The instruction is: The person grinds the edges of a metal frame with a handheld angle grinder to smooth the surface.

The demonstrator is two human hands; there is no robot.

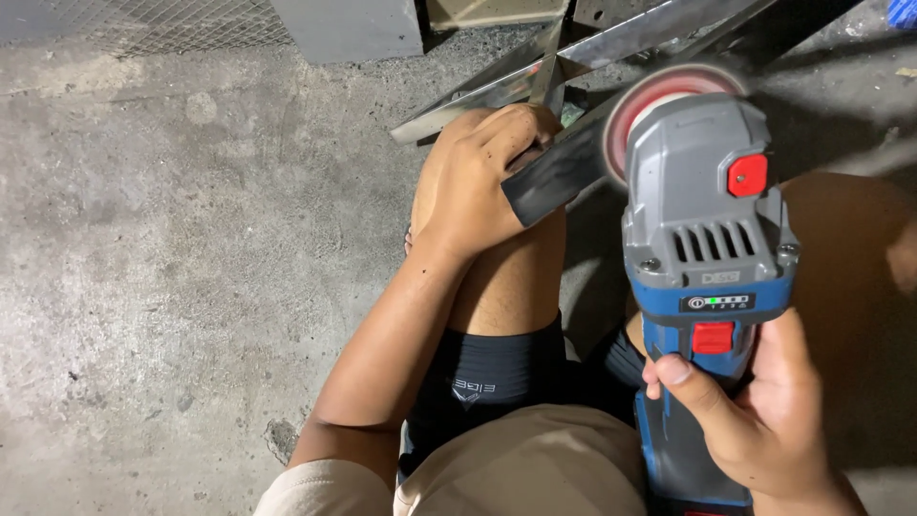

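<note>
My right hand (764, 420) grips the blue body of a cordless angle grinder (705, 239), thumb beside its red switch. The grinder's grey head points away from me, and its red disc (638, 100) sits against a dark metal bar (559, 172). My left hand (475, 177) rests over my raised left knee and closes around the near end of that bar. The bar joins a frame of shiny angle iron (497, 86) lying on the floor ahead.
I am crouched on a rough concrete floor (172, 287). Wire mesh (172, 24) and a grey panel (349, 29) stand along the top edge. More steel sections (688, 24) cross at the top right. A blue object (903, 11) shows in the far corner.
</note>
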